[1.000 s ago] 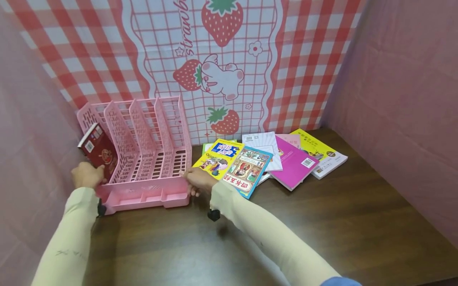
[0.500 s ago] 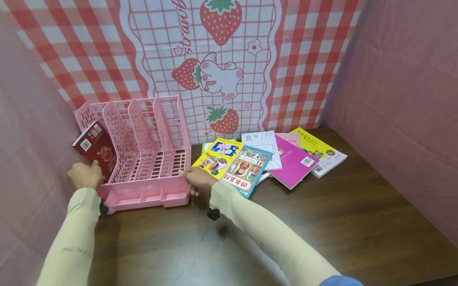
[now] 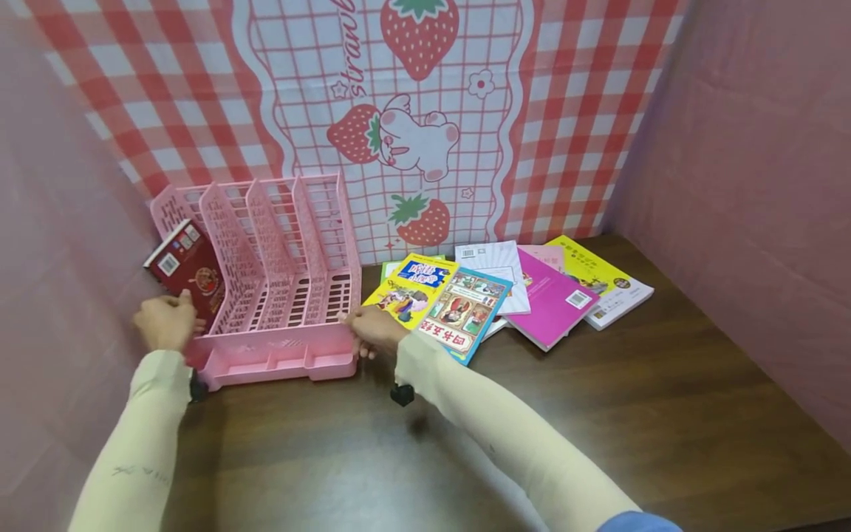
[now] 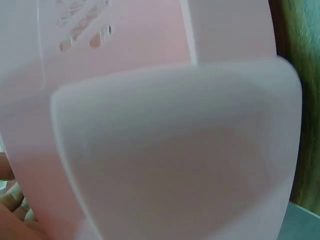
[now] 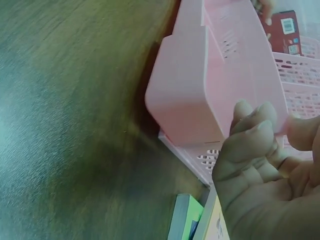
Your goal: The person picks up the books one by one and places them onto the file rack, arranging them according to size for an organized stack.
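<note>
A pink plastic desk file rack (image 3: pixel 269 343) with upright slatted dividers stands at the left in the head view. A dark red book (image 3: pixel 193 270) leans in its leftmost slot, barcode side showing. My left hand (image 3: pixel 166 323) holds this book near its lower left edge, thumb over the cover; part of the fingers is hidden. My right hand (image 3: pixel 375 329) pinches the rack's front right corner between thumb and curled fingers, as the right wrist view shows closely. In the left wrist view, the rack's pink front tray (image 4: pixel 175 150) fills most of the picture.
Several books lie overlapping right of the rack: a yellow one (image 3: pixel 408 295), a blue-bordered one (image 3: pixel 465 307), a white one (image 3: pixel 495 270), a magenta one (image 3: pixel 548 299) and another yellow one (image 3: pixel 592 273). A checked strawberry cloth (image 3: pixel 419 111) hangs behind the wooden table (image 3: pixel 532 414).
My left hand and the red book have shifted slightly up and left relative to the rack. The right hand keeps its hold on the corner. The head view has shifted a little.
</note>
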### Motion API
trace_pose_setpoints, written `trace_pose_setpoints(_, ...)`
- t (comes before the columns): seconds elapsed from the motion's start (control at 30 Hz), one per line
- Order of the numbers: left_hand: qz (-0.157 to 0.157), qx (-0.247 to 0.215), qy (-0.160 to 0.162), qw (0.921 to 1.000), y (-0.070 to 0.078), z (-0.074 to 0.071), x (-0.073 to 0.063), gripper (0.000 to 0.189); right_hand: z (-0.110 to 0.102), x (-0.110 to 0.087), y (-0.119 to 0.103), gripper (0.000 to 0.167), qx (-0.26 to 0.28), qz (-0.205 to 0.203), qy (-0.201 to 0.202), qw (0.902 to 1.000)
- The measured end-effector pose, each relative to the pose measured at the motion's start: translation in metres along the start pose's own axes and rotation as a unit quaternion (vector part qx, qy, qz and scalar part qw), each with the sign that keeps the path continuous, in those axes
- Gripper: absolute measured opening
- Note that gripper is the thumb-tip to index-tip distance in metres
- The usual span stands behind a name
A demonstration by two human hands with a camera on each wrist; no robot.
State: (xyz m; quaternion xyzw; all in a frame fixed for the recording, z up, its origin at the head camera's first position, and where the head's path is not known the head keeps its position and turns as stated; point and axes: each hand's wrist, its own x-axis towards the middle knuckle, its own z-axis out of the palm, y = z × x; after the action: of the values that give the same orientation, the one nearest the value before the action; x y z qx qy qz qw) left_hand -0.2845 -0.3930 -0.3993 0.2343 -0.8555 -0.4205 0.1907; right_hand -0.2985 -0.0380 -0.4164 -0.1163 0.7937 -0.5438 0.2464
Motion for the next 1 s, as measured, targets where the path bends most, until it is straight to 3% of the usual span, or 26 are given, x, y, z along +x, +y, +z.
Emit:
trace_pose_setpoints(0.2,0.030,0.042,0.049,0.9975,0.009,0.011,-0.011,0.053,-0.006,-0.003,0.002,0.041,-0.056,-0.021,0.006,0.9982)
trace_pose_setpoints(0.3,0.041,0.049,0.056,0.9964,0.015,0.018,-0.019,0.053,-0.010,-0.005,0.003,0.047,-0.081,-0.030,0.006,0.9962)
trace_pose_setpoints(0.5,0.120,0.026,0.056,0.9908,0.028,0.035,-0.034,0.048,-0.020,-0.005,0.009,0.050,-0.133,-0.050,0.015,0.9897)
trace_pose_setpoints(0.83,0.235,-0.006,0.015,0.9720,0.059,0.078,-0.065,0.035,-0.062,-0.013,0.035,0.044,-0.207,-0.060,0.075,0.9737)
trace_pose_setpoints(1.0,0.270,-0.024,-0.024,0.9623,0.072,0.098,-0.083,0.031,-0.094,-0.027,0.052,0.038,-0.236,-0.071,0.120,0.9618)
